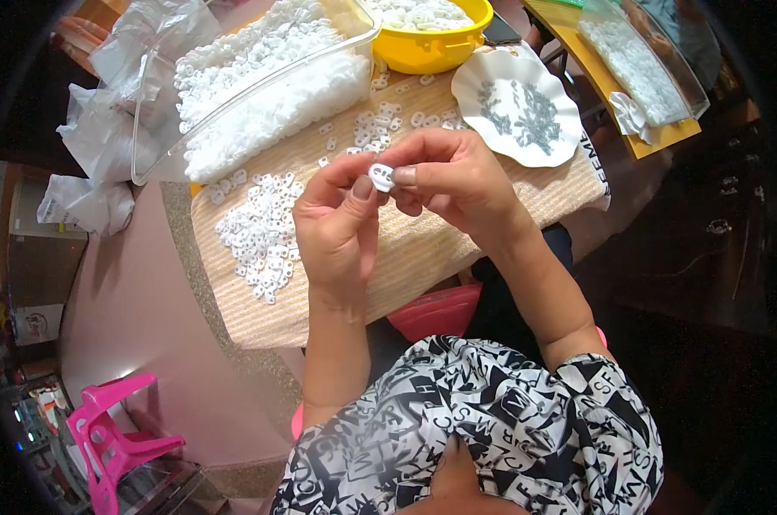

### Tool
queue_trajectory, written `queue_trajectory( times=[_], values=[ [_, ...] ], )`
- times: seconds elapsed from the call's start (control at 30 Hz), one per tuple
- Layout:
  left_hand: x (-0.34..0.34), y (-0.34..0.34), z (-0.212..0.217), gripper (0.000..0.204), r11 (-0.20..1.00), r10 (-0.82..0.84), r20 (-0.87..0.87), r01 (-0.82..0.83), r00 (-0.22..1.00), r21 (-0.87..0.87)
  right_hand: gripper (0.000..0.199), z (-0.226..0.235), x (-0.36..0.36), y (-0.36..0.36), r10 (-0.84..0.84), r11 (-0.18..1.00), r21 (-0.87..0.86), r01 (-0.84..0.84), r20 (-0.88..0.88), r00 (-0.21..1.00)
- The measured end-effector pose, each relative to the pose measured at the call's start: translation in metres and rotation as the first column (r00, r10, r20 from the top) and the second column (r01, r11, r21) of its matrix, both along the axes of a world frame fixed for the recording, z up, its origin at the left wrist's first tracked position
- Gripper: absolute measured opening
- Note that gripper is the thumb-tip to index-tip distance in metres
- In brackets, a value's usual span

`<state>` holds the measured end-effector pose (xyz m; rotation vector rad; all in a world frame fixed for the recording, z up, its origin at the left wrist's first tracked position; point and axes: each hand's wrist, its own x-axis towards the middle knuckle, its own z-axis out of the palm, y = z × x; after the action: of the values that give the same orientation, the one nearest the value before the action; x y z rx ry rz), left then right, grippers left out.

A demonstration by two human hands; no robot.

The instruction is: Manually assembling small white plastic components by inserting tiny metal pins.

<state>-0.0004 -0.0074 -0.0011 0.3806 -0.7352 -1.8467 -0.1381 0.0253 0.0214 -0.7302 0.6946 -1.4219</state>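
A small white plastic piece [382, 177] is pinched between both hands above a beige woven mat [423, 249]. My left hand [337, 227] grips it from the left with thumb and fingers. My right hand [449, 180] presses it from the right, thumb on top. A pile of several similar white pieces [260, 232] lies on the mat left of my hands. More loose white pieces [376, 129] are scattered just beyond my fingers.
A clear plastic tub [260, 94] full of white pieces stands at the back left. A yellow bowl [431, 43] sits behind it, and a white scalloped dish [517, 107] holds small grey metal parts. A pink stool [105, 438] stands at the lower left. Plastic bags [97, 146] lie left.
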Motion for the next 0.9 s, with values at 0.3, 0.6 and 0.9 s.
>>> queue_trajectory(
  times=[0.3,0.6,0.9],
  values=[
    [0.003,-0.007,-0.010,0.014,0.968,-0.146,-0.101,0.122,0.984,-0.217,0.013,0.006,-0.007,0.004,0.121,0.993,0.013,-0.121,0.011,0.993],
    [0.006,-0.012,-0.014,0.015,0.953,-0.229,-0.083,0.206,0.970,-0.223,0.012,0.004,-0.009,0.006,0.113,0.994,0.002,-0.113,-0.091,0.989],
    [0.006,-0.014,-0.018,0.018,0.957,-0.258,-0.115,0.238,0.959,-0.163,0.012,0.004,-0.007,0.003,0.122,0.992,-0.001,-0.123,-0.101,0.987]
  ],
)
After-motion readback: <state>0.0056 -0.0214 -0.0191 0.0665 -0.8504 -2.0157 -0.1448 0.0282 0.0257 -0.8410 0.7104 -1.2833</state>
